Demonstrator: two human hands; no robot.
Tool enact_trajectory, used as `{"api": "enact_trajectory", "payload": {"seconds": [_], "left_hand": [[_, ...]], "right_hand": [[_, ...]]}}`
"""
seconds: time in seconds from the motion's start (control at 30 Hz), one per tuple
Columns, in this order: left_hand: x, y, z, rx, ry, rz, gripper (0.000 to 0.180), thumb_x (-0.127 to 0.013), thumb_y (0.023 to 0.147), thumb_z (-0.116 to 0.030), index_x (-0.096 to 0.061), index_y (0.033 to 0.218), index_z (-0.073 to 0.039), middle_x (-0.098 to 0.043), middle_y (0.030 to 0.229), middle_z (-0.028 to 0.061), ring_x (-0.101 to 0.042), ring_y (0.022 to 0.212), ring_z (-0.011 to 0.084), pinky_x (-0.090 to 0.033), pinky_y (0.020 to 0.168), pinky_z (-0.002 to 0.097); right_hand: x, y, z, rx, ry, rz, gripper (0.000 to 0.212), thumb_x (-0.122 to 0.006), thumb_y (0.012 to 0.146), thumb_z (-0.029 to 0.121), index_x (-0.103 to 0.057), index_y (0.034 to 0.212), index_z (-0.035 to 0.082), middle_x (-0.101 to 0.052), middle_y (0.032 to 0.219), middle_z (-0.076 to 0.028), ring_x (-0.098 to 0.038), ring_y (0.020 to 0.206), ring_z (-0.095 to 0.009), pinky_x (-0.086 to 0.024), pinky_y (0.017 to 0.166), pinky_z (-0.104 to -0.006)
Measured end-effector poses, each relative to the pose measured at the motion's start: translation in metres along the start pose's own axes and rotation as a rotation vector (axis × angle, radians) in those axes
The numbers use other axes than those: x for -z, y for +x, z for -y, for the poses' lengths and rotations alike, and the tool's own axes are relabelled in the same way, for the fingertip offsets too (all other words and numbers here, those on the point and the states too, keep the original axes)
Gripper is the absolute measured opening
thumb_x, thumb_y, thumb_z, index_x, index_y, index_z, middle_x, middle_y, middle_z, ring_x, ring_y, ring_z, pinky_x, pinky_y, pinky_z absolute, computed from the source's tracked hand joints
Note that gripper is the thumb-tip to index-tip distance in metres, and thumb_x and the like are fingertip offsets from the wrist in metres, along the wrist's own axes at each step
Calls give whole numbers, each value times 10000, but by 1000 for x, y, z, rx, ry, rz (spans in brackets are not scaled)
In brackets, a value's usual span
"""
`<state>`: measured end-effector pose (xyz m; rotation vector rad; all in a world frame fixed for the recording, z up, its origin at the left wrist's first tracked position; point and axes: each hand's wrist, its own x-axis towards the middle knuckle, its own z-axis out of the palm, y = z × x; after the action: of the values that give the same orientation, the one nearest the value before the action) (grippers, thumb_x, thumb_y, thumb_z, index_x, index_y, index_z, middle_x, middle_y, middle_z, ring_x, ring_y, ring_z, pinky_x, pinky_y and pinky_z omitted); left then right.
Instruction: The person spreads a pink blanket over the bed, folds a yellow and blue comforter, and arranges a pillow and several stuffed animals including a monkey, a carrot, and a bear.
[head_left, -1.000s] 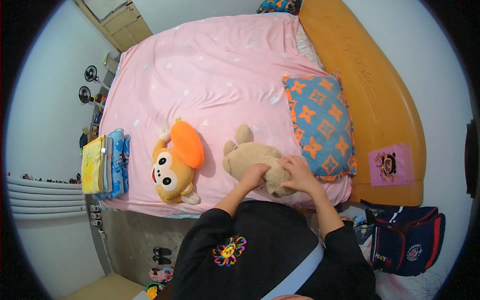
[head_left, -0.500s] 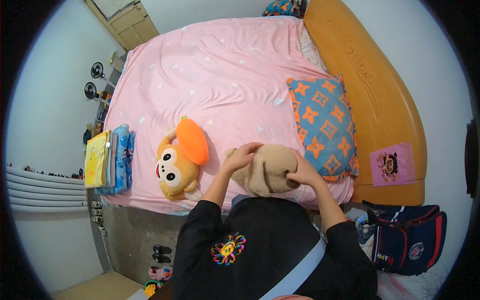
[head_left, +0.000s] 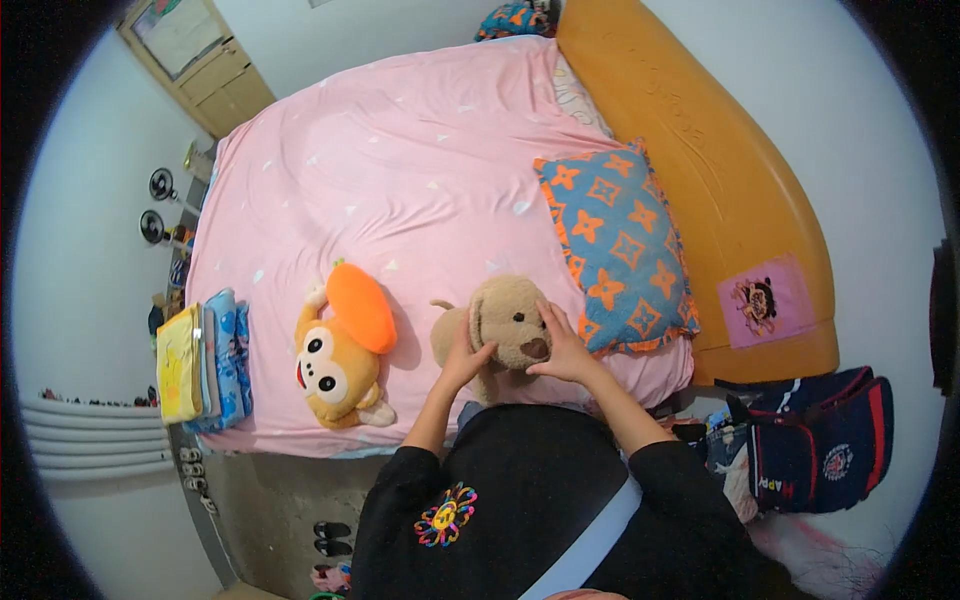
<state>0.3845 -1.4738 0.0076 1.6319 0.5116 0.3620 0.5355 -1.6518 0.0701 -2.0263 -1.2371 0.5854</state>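
A tan plush dog with a brown nose and dark eyes is at the near edge of the bed, its face turned upward. My left hand grips it by the ear and cheek, thumb toward the muzzle. On the other side of the head, my right hand holds it beside the eye and nose. Left of the dog lies an orange and white plush monkey. A plush carrot rests against that monkey.
Pink bedding covers the bed. A blue and orange pillow leans by the wooden headboard. Folded cloths are stacked at the left edge. A dark backpack stands at the right, and black slippers lie on the floor.
The plush dog has been turned so its face now shows upward. My hands have shifted lower around its head. The whole view has swung slightly.
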Motion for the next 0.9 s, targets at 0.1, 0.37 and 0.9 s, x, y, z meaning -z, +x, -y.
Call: {"api": "enact_trajectory", "payload": {"seconds": [0.1, 0.37, 0.9], "left_hand": [[-12, 2, -2, 52, -44, 61, 757, -647, 784, -139, -235, 1407, -17, -420, 1332, 184, -397, 1245, 273, -329, 1028, 364], [-26, 11, -30, 69, -9, 33, 779, -695, 762, -204, -284, 1387, 13, -428, 1314, 204, -435, 1201, 284, -373, 987, 370], [-103, 62, -43, -31, 637, 15, 761, -742, 557, -125, -454, 1255, -34, -538, 1173, 185, -517, 1088, 336, -429, 903, 400]], "right_hand": [[-6, 0, -8, -27, -20, -160, 1087, -804, 538, 258, -198, 1432, 128, -344, 1356, -230, -388, 1231, -398, -371, 1004, -440], [23, 1, 5, -155, 97, -240, 878, -729, 590, 193, -340, 1369, 78, -558, 1170, -218, -564, 1051, -346, -459, 898, -393], [25, -7, -83, -241, 254, -318, 942, -713, 590, 111, -267, 1420, 92, -469, 1279, -208, -487, 1163, -338, -409, 956, -375]]}}
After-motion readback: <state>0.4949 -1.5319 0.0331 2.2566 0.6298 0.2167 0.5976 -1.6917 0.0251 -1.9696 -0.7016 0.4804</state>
